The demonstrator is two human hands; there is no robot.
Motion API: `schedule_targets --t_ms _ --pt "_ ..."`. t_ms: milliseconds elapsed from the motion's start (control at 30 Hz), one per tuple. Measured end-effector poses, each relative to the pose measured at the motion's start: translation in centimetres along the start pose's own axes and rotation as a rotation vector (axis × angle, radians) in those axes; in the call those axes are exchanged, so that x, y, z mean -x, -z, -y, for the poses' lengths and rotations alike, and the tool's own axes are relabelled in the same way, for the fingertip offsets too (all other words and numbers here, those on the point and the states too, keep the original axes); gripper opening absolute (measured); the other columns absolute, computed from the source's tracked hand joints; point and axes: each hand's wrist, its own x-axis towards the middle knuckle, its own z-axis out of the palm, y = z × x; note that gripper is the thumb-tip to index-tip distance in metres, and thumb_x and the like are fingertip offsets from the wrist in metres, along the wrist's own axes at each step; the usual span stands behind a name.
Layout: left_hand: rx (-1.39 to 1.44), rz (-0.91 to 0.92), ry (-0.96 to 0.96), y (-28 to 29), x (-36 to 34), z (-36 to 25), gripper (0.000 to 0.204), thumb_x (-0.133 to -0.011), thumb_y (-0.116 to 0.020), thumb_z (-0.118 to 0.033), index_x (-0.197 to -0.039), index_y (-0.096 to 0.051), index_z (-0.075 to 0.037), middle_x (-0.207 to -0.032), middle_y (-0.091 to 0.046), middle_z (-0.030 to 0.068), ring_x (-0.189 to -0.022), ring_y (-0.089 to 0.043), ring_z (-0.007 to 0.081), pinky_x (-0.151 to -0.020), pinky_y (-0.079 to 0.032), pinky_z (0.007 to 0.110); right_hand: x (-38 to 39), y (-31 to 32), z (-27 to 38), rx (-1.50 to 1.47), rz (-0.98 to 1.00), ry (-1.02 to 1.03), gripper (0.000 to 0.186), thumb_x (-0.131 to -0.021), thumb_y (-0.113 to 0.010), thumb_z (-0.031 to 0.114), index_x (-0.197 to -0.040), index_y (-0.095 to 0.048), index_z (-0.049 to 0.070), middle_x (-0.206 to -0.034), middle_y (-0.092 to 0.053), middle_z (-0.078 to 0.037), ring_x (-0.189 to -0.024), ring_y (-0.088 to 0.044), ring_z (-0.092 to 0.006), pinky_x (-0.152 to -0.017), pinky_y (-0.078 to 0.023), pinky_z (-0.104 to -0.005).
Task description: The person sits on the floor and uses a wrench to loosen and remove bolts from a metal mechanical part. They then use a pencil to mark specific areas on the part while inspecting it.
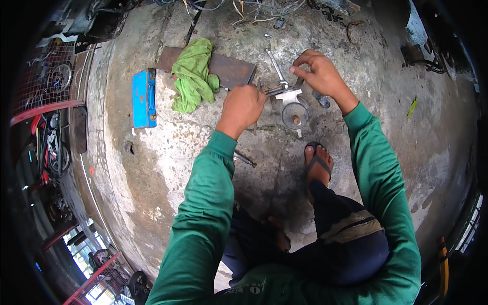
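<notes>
Grey metal part [294,109], round-bodied, rusty at centre.

Grey metal part [292,104] with round disc, flat on concrete.

Long green sleeves on both arms, knit cuffs ending at the wrists; fabric creased along the forearms. Left hand [243,105] and right hand [317,71] bare, no gloves, rings or watch visible. Green shirt front bears a small dark printed mark near the lower edge. Dark navy trousers with a tan patch on one thigh. Dark flip-flop sandal [318,165], strap between the toes.
</notes>
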Motion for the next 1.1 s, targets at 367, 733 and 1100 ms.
schedule_targets --t_ms 367,733,1100 --pt "0.092 -0.324 0.097 -5.8 10.4 0.7 0.034 -0.099 -0.06 -0.02 -0.124 -0.066 0.002 -0.098 -0.07 0.0227 -0.078 -0.07 0.0416 -0.07 -0.056 0.05 4.2 -2.2 10.1 0.464 0.465 0.242 0.021 -0.088 -0.067 0.024 -0.084 -0.077 0.006 -0.085 -0.072 -0.01 -0.089 -0.068 -0.0288 -0.089 -0.048 -0.0424" --pt "0.318 -0.116 0.236 -10.9 17.0 3.0 0.051 -0.09 -0.062 -0.009 -0.139 -0.056 0.002 -0.121 -0.059 0.0285 -0.096 -0.066 0.0484 -0.085 -0.056 0.054 13.0 -6.8 14.1 0.64 0.596 0.326 0.02 -0.082 -0.063 0.021 -0.083 -0.076 0.006 -0.084 -0.071 -0.012 -0.085 -0.068 -0.0267 -0.083 -0.048 -0.0403" --pt "0.405 -0.002 0.264 -12.7 16.1 4.6 0.047 -0.088 -0.061 -0.014 -0.126 -0.055 0.013 -0.108 -0.065 0.0377 -0.1 -0.066 0.05 -0.088 -0.053 0.055 14.3 -7.8 15.6 0.759 0.642 0.279 0.024 -0.085 -0.061 0.02 -0.092 -0.076 0.003 -0.09 -0.071 -0.013 -0.093 -0.066 -0.028 -0.086 -0.047 -0.0415"
